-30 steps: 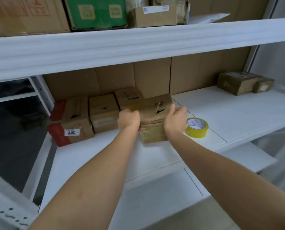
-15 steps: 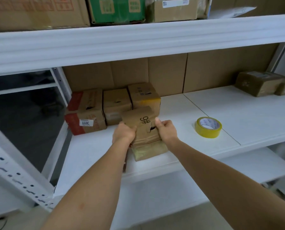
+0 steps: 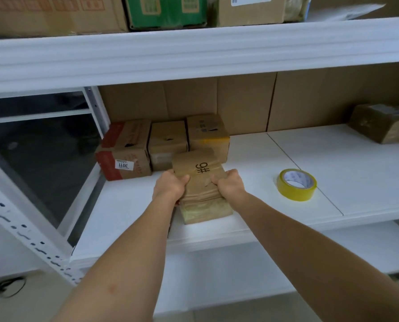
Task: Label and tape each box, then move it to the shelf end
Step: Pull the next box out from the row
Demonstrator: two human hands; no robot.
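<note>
Box (image 3: pixel 199 182) marked 9# on shelf (image 3: pixel 286 163), left hand (image 3: pixel 169 188) and right hand (image 3: pixel 228 185) gripping its sides, fingers curled, arms outstretched

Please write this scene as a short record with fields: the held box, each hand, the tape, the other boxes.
held box: brown box marked 9#, on the white shelf, in front of the row
left hand: left hand grips its left side
right hand: right hand grips its right side
tape: yellow tape roll, lying flat, right of the box, untouched
row boxes: three boxes side by side at the shelf's left end
far box: taped box at the right
</note>
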